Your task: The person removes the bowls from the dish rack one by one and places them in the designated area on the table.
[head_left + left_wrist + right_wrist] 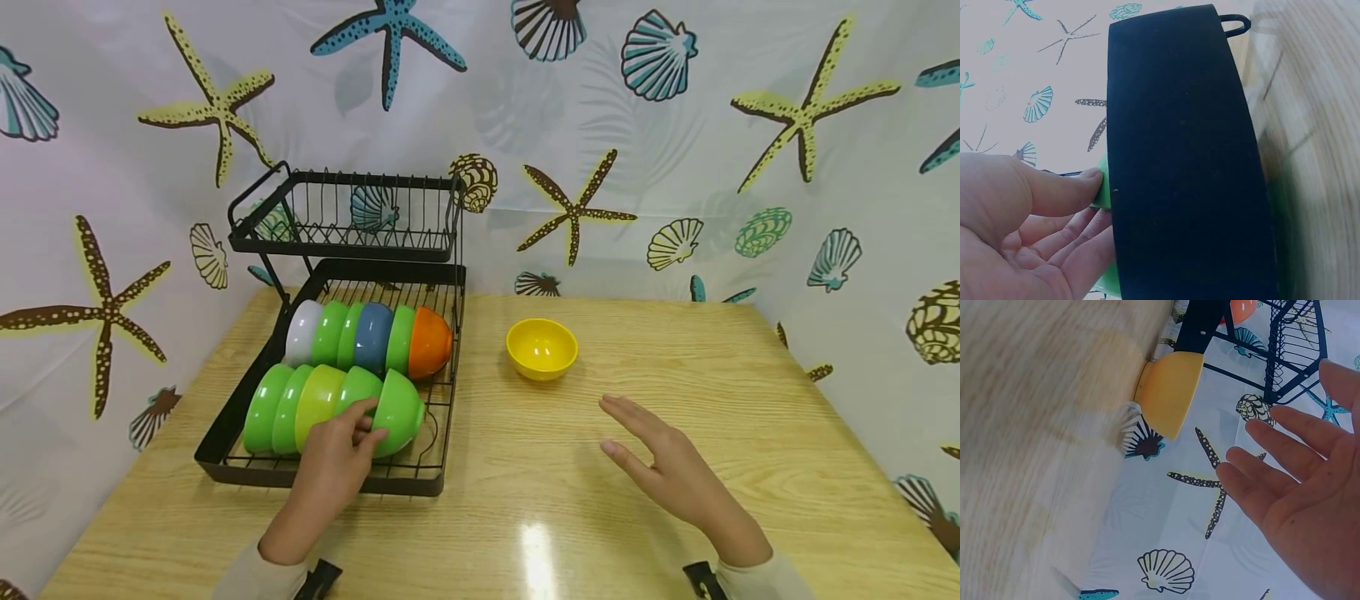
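My left hand (335, 450) reaches over the front of a black dish rack and pinches the rim of a green bowl (400, 414), the rightmost of the front row. In the left wrist view the thumb (1072, 192) presses the green rim, while the rack's dark side hides most of the bowl. Over the table, my right hand (667, 467) hovers with its fingers extended and holds nothing. A yellow bowl (542, 350) stands upright on the table beyond that hand; the right wrist view shows the same yellow bowl (1171, 394) apart from the fingers.
The two-tier dish rack (247, 475) stands on the left of the wooden table (675, 367). Its lower tier carries two rows of tilted bowls, among them a white bowl (302, 332), a blue bowl (372, 335) and an orange bowl (430, 343). A patterned curtain (480, 125) hangs behind.
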### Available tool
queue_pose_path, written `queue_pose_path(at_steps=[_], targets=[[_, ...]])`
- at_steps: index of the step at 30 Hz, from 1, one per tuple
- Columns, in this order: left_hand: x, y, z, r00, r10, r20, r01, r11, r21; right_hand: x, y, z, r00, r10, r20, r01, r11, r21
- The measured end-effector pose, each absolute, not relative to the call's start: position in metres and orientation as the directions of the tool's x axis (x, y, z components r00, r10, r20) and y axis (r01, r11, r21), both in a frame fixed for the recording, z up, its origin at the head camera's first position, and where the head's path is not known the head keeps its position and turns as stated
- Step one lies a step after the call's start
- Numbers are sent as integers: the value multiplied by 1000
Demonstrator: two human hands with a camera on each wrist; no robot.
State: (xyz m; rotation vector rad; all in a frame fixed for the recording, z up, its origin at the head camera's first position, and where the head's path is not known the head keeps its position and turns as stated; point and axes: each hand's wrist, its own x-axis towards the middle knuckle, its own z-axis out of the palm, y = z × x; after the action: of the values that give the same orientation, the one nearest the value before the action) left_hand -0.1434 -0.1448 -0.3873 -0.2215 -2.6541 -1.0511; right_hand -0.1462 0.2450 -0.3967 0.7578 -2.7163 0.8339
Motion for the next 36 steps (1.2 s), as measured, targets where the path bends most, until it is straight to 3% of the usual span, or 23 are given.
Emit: queue_pose_path(at_steps=[20,31,36], targets=[[-148,-150,-385,-966,9,260,206,634,745,-146,249,-395,-855,-415,311,-518,714,-472],[-141,-138,-370,-923,78,377,355,552,755,-149,245,-391,-835,-432,342,-549,703,-452],[-139,-129,-367,-850,172,498,508,516,689,-148,240,-390,-818,-445,364,-573,684,-452]])
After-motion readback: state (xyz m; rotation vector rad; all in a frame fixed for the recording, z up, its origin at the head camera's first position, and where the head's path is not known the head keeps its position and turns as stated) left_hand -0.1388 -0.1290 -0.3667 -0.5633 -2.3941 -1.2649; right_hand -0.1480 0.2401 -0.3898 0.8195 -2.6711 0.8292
